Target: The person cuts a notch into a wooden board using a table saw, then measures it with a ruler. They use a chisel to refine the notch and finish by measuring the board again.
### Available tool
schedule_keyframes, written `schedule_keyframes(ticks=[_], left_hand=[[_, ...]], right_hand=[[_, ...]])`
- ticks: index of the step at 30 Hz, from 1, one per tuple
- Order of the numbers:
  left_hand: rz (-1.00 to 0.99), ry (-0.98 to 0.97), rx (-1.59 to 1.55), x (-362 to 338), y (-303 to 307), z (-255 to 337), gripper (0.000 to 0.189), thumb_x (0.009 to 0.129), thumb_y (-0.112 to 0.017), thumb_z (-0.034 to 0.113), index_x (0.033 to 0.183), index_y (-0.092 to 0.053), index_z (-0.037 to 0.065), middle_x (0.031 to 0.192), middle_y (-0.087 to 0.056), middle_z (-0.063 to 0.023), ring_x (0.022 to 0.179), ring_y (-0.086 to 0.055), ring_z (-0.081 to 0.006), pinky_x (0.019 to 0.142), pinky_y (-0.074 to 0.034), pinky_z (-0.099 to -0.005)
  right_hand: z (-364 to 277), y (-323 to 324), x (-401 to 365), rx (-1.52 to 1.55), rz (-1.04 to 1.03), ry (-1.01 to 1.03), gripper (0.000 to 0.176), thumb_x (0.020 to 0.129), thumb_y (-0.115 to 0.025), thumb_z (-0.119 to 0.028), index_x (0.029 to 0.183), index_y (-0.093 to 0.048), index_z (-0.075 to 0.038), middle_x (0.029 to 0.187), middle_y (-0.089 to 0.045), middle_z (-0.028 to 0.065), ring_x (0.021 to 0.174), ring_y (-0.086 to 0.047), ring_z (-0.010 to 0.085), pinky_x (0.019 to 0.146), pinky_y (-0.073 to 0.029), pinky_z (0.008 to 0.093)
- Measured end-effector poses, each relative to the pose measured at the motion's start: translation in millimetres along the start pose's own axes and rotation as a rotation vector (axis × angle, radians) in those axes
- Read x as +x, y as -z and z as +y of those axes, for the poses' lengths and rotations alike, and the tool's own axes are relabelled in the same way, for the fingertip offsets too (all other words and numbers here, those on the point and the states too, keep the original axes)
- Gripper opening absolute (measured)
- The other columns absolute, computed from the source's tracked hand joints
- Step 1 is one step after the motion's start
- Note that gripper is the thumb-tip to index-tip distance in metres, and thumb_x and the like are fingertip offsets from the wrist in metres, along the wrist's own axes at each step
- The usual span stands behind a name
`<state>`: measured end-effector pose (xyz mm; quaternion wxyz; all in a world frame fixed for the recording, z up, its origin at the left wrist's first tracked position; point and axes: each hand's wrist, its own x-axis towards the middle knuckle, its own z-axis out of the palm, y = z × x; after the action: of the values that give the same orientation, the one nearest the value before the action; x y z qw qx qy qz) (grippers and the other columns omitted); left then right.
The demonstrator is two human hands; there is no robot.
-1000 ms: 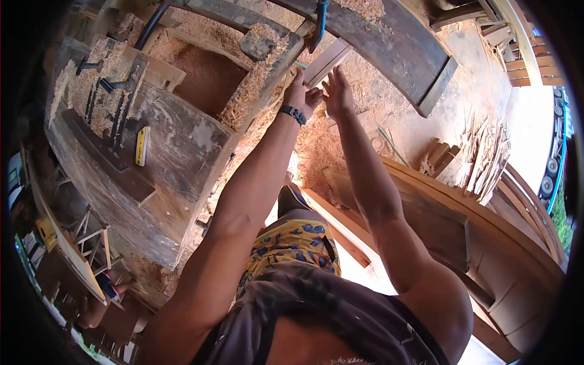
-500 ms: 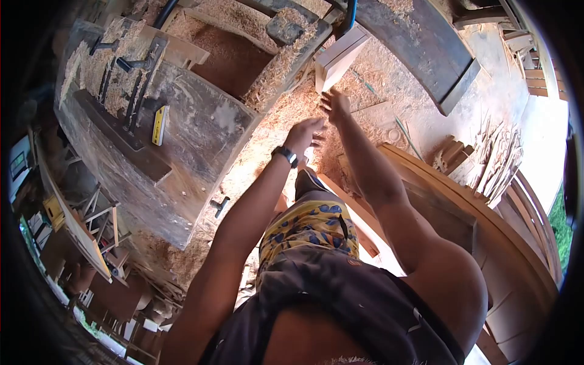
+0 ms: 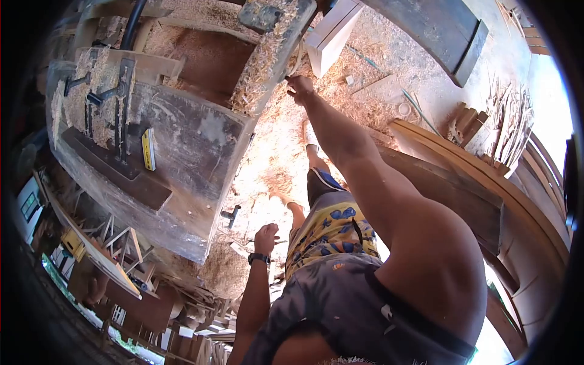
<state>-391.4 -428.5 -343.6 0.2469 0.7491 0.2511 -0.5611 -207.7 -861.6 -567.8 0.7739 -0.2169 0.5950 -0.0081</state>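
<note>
My right hand (image 3: 300,89) is stretched forward at the side edge of the shavings-covered bench (image 3: 263,79), its fingertips by that edge. Its fingers are slightly bent and apart, and nothing shows in them. Just beyond it stands a pale wooden piece (image 3: 331,41). My left hand (image 3: 266,239), with a dark watch on the wrist, hangs low beside my patterned shorts. Its fingers are loosely curled and apart, with no object visible in them. On the worn bench top (image 3: 188,140) to the left lies a yellow-and-white tool (image 3: 148,149), whose kind I cannot make out.
Dark clamp-like fittings (image 3: 109,94) sit on the bench, and a dark handle (image 3: 231,215) sticks out near its side. Shavings (image 3: 274,152) cover the floor. To the right are long boards (image 3: 462,152), thin wood offcuts (image 3: 508,121) and a dark slab (image 3: 426,33).
My left hand has drawn back from in front of me to beside my shorts. My right hand has moved left to the bench edge. The view has shifted slightly.
</note>
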Motion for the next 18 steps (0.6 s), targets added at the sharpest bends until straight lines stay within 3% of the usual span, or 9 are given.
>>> schedule_keyframes(ticks=[4, 6, 8, 10, 12, 14, 16, 18], left_hand=[[-0.012, 0.043, 0.014, -4.0, 8.6, -17.6, 0.042, 0.098, -0.062, 0.034, 0.122, -0.063, 0.000, 0.106, -0.072, -0.0106, 0.082, -0.071, -0.0187, 0.064, -0.057, -0.0312], [-0.028, -0.027, 0.001, -1.3, 5.1, -19.5, 0.041, 0.097, -0.063, 0.035, 0.118, -0.066, 0.000, 0.099, -0.071, -0.0074, 0.079, -0.072, -0.0175, 0.062, -0.056, -0.0308], [-0.050, -0.078, 0.016, 3.1, 2.0, -12.9, 0.040, 0.097, -0.063, 0.034, 0.118, -0.066, 0.000, 0.099, -0.072, -0.0067, 0.078, -0.071, -0.0166, 0.061, -0.056, -0.0302], [-0.078, -0.154, 0.026, 8.0, 4.2, -9.0, 0.041, 0.098, -0.060, 0.037, 0.116, -0.067, 0.001, 0.100, -0.071, -0.0053, 0.080, -0.069, -0.0155, 0.064, -0.054, -0.0300], [-0.126, -0.191, 0.001, 7.3, 8.9, -4.8, 0.038, 0.100, -0.059, 0.034, 0.119, -0.066, 0.002, 0.103, -0.071, -0.0049, 0.081, -0.068, -0.0150, 0.066, -0.055, -0.0296], [-0.177, -0.222, -0.020, 8.7, 17.4, -7.0, 0.041, 0.100, -0.060, 0.029, 0.130, -0.060, 0.000, 0.109, -0.071, -0.0091, 0.083, -0.068, -0.0161, 0.067, -0.056, -0.0293], [-0.184, -0.273, 0.016, 9.4, 23.3, -20.4, 0.046, 0.100, -0.062, 0.030, 0.133, -0.057, -0.002, 0.112, -0.071, -0.0119, 0.083, -0.069, -0.0177, 0.067, -0.056, -0.0302], [-0.189, -0.265, 0.065, 14.6, 27.8, -44.8, 0.046, 0.100, -0.062, 0.032, 0.132, -0.058, -0.001, 0.112, -0.071, -0.0117, 0.082, -0.069, -0.0176, 0.065, -0.056, -0.0302]], right_hand=[[8.2, 3.7, 17.9, -0.003, -0.075, 0.074, 0.018, 0.088, -0.053, -0.003, 0.101, -0.064, -0.006, 0.110, -0.064, 0.0077, 0.099, -0.054, 0.0219, 0.095, -0.045, 0.0455], [10.3, 7.0, 13.2, -0.044, -0.088, 0.107, 0.018, 0.089, -0.053, -0.007, 0.102, -0.065, -0.006, 0.106, -0.064, 0.0069, 0.096, -0.054, 0.0192, 0.093, -0.044, 0.0445], [11.3, 18.3, 0.8, -0.145, -0.059, 0.196, 0.017, 0.088, -0.053, -0.011, 0.097, -0.067, -0.005, 0.092, -0.065, 0.0068, 0.083, -0.057, 0.0192, 0.084, -0.048, 0.0432], [14.4, 42.3, -11.8, -0.460, -0.242, 0.519, 0.021, 0.087, -0.054, -0.015, 0.093, -0.070, -0.003, 0.079, -0.062, 0.0071, 0.075, -0.060, 0.0217, 0.075, -0.052, 0.0453], [19.2, 64.8, -24.4, -1.014, 0.052, 0.246, 0.033, 0.087, -0.055, -0.020, 0.103, -0.071, 0.004, 0.096, -0.071, 0.0232, 0.090, -0.069, 0.0313, 0.075, -0.052, 0.0412], [44.1, 106.6, -36.1, -1.252, 0.112, 0.495, 0.038, 0.085, -0.057, -0.027, 0.103, -0.071, 0.004, 0.101, -0.071, 0.0280, 0.095, -0.071, 0.0354, 0.079, -0.054, 0.0432], [71.8, 170.4, -34.2, -1.271, -0.154, 0.551, 0.037, 0.086, -0.057, -0.029, 0.105, -0.073, -0.002, 0.104, -0.072, 0.0260, 0.096, -0.070, 0.0369, 0.082, -0.055, 0.0427], [85.0, 200.0, -144.1, -0.885, 0.004, 0.165, 0.028, 0.089, -0.062, -0.021, 0.109, -0.073, -0.004, 0.092, -0.074, 0.0189, 0.077, -0.070, 0.0267, 0.067, -0.057, 0.0387]])
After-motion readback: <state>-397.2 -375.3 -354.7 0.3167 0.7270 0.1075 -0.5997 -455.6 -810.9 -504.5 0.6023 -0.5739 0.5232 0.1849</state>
